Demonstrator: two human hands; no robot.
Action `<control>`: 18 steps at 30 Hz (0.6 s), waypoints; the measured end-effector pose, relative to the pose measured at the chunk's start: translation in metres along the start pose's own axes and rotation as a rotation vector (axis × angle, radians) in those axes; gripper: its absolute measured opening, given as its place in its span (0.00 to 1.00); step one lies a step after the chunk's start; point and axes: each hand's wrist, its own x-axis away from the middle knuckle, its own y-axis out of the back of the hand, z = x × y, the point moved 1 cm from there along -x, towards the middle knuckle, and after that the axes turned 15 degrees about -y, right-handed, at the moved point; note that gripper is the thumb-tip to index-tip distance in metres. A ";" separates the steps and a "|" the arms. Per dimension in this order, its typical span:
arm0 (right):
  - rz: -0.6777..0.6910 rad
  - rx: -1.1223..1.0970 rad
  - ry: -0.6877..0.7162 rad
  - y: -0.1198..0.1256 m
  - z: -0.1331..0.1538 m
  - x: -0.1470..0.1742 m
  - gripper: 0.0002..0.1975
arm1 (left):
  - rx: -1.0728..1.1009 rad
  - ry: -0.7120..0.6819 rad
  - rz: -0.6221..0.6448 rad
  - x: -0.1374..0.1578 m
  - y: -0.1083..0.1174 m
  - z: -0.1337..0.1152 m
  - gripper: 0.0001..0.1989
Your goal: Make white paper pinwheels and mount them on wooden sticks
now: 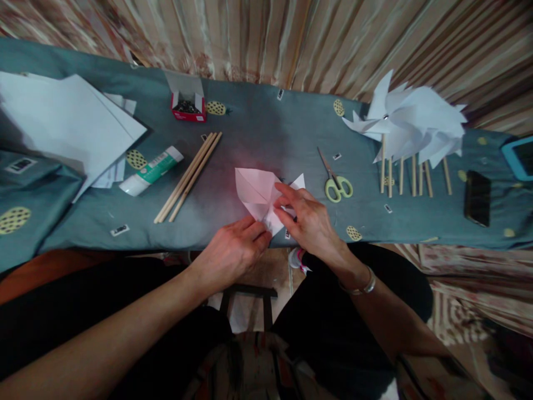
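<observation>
A creased white paper piece (256,186), with diagonal folds and pointed corners, rests at the front middle of the cloth-covered table. My left hand (238,247) pinches its near corner, fingers closed together at the table's edge. On the paper's right side, my right hand (307,215) has its thumb and fingers closed on a part of the sheet, partly hiding it. Green-handled scissors (338,188) lie just right of that hand. Left of the paper are several wooden sticks (189,178) side by side.
A glue tube (152,171) and a stack of white paper (79,119) lie at left. Behind the sticks stands an open red box (188,108) of small dark pieces. Finished paper pinwheels (416,122) on sticks, a phone (477,198) and a blue-framed device (520,157) are at right.
</observation>
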 end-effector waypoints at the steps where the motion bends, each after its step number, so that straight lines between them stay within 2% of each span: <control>1: -0.004 0.000 0.005 -0.001 -0.001 0.000 0.23 | 0.004 0.001 -0.001 0.000 0.000 0.000 0.06; 5: -0.025 0.000 0.037 -0.002 -0.002 0.001 0.22 | -0.009 0.001 0.009 -0.001 0.002 -0.001 0.06; 11: 0.036 0.015 0.002 -0.001 0.000 0.000 0.22 | -0.022 -0.007 0.020 -0.001 0.002 -0.002 0.06; 18: 0.018 0.120 0.100 -0.005 0.001 0.006 0.24 | -0.025 -0.010 0.040 -0.001 0.003 -0.001 0.05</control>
